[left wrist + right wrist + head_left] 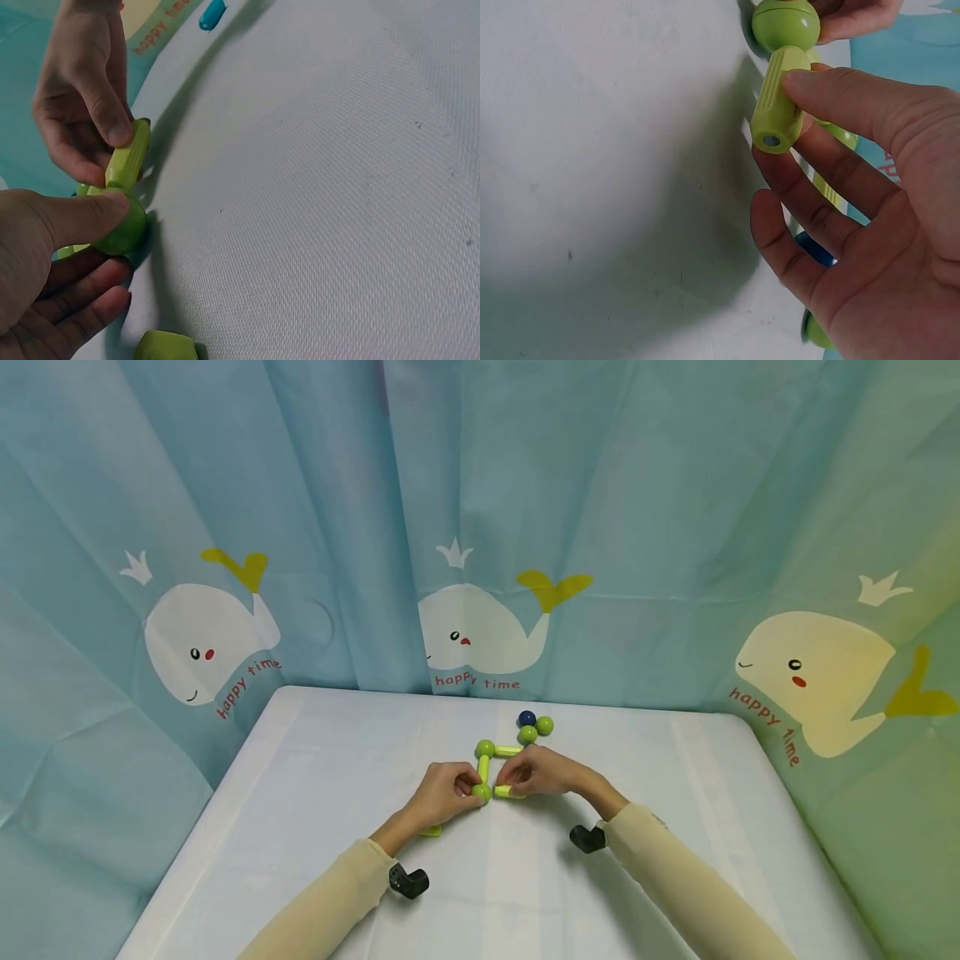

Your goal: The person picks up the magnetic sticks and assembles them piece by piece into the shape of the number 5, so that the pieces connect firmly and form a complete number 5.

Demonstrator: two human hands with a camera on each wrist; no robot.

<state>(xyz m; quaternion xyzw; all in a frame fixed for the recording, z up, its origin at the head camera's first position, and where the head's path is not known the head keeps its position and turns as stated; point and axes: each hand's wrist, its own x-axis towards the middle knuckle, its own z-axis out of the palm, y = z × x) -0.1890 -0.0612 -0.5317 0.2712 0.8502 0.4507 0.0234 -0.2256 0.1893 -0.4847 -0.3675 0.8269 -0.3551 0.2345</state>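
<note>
My left hand (445,795) pinches a green ball (482,792) between thumb and fingers. From that ball a yellow-green ribbed rod (483,768) runs back to a second green ball (485,748), and another rod (507,751) extends right from there. My right hand (546,771) grips a loose-ended yellow-green rod (775,112) between thumb and fingertips. A small metal disc shows in its near end. Its far end points at the held ball (786,27) and sits right at its surface in both wrist views.
Behind my right hand lie a dark blue ball (527,718) and two green balls (545,725). Another yellow-green rod (431,831) rests by my left wrist. A blue-green piece (212,13) lies farther off. A whale-print curtain (645,527) hangs behind the white table (300,777).
</note>
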